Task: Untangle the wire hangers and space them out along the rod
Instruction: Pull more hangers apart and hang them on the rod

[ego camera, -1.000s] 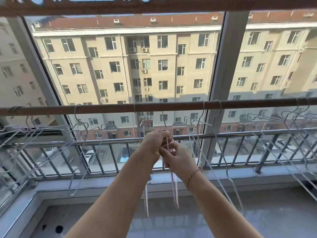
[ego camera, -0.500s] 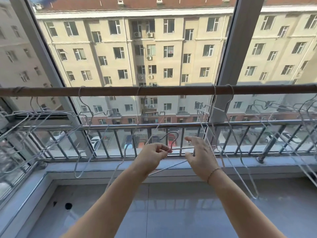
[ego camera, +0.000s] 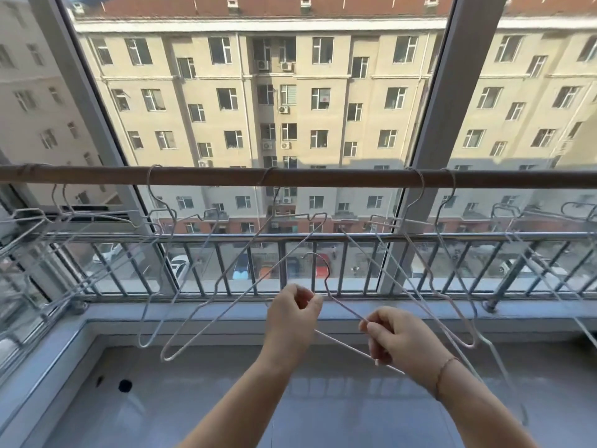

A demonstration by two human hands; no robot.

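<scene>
Pinching one loose wire hanger (ego camera: 336,302) off the rod: left hand (ego camera: 292,313) fingers (ego camera: 311,300) pressed together at its neck, right hand (ego camera: 395,339) fingers (ego camera: 371,328) closed on a sloping arm, likely to steady it clear of neighbours. Hook (ego camera: 318,258) pointing up, free below the rod (ego camera: 323,177), probably ready to rehang. Beyond, other hangers (ego camera: 245,279) hooked along the rod, bunched far left and right.

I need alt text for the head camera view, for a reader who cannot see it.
Two bare hands hold one white wire hanger off the rod: left hand near its neck, right hand on its lower wire. Other hangers hang unevenly on the brown rod before a window.
</scene>
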